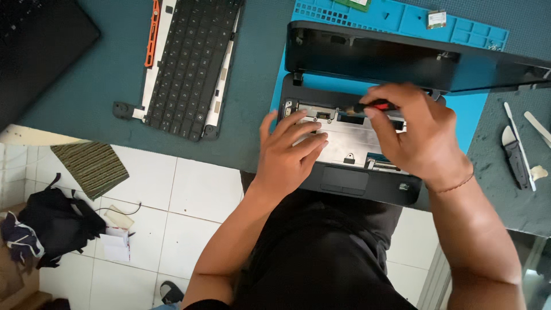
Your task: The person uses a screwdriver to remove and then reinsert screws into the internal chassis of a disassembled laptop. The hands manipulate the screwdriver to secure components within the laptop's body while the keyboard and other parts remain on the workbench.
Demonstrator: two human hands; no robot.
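– What is hard to see?

– The tip of the screwdriver (374, 106) is hidden behind my right hand (416, 135); its fingers are closed around the red and black handle.

– And the laptop (350, 149)?

– It lies at centre frame, black, keyboard removed, metal plate bare. My left hand (287, 152) rests flat on it, fingers spread.

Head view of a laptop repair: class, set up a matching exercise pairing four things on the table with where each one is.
Things:
1. removed keyboard
2. screwdriver
3. blue repair mat
4. left hand

Places:
A. under the opened laptop
B. flat on the laptop's metal plate
C. held in the right hand over the laptop's hinge edge
D. on the green table, left of the laptop

Pairs: 1-D, 2-C, 3-A, 4-B
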